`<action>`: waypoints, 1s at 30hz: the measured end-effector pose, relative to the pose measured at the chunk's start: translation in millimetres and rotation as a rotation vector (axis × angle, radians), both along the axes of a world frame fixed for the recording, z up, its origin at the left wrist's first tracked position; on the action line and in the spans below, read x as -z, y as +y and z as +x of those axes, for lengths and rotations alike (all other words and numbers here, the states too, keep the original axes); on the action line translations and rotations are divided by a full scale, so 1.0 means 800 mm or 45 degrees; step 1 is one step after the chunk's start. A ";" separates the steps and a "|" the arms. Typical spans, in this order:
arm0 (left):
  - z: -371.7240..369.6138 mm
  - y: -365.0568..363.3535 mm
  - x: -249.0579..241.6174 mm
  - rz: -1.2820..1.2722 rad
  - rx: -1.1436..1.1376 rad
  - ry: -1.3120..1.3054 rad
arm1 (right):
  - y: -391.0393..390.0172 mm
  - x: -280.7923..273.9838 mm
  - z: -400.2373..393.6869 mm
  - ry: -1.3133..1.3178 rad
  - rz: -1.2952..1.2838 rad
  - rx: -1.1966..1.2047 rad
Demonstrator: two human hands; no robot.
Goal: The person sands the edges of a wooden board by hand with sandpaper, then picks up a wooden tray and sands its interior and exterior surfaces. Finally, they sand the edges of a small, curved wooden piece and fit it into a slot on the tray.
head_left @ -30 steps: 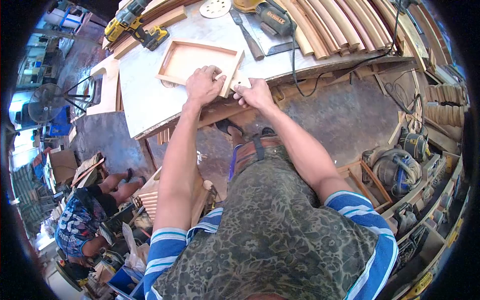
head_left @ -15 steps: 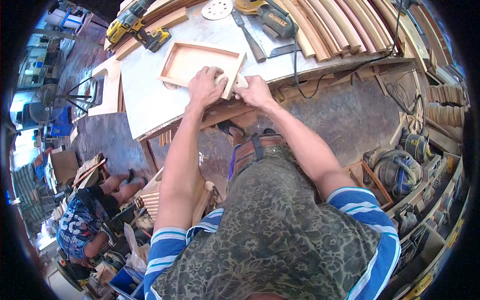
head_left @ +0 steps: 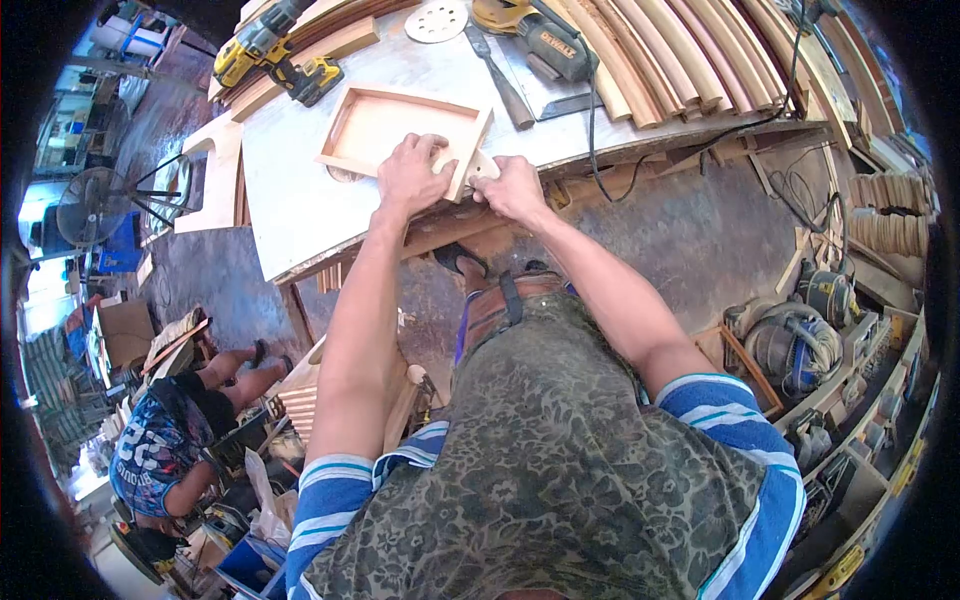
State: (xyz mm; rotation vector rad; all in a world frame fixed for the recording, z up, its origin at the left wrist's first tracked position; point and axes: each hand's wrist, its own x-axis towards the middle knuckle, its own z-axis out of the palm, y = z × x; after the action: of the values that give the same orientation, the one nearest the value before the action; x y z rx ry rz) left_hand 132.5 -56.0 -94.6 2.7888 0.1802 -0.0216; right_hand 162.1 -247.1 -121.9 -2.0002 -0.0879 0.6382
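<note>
A shallow light-wood tray point(head_left: 345, 128) rests on the workbench point(head_left: 290, 215) near its front edge. My left hand point(head_left: 412, 170) is curled over the tray's near side, gripping it. Against the tray's right end, my right hand point(head_left: 512, 187) pinches a small pale piece point(head_left: 482, 165) with a dark dot on it, perhaps a hole. The fingers hide part of this piece.
A yellow drill point(head_left: 305, 78), a perforated disc point(head_left: 436, 20), a chisel-like tool point(head_left: 508, 95) and a corded sander point(head_left: 555, 48) lie beyond the tray. Curved wood strips point(head_left: 690, 60) fill the bench's right. A co-worker point(head_left: 170, 440) is at lower left.
My right hand and the pale piece have shifted very slightly at the tray's right end. The tray and my left hand hold nearly the same position.
</note>
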 end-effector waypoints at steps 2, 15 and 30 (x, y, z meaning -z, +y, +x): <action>0.000 -0.002 -0.004 -0.014 -0.017 0.032 | -0.006 -0.006 -0.001 0.072 0.091 -0.006; 0.007 0.012 0.004 -0.072 0.115 0.059 | 0.017 -0.010 -0.010 0.159 0.205 0.208; 0.014 0.006 -0.011 0.012 0.075 0.198 | 0.009 -0.031 0.008 0.204 0.127 -0.021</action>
State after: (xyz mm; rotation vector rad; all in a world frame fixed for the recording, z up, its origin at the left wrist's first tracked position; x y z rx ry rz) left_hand 143.7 -51.1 -86.1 2.8007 0.1370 -0.2534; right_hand 168.1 -239.6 -97.5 -1.8477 -0.0388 0.7868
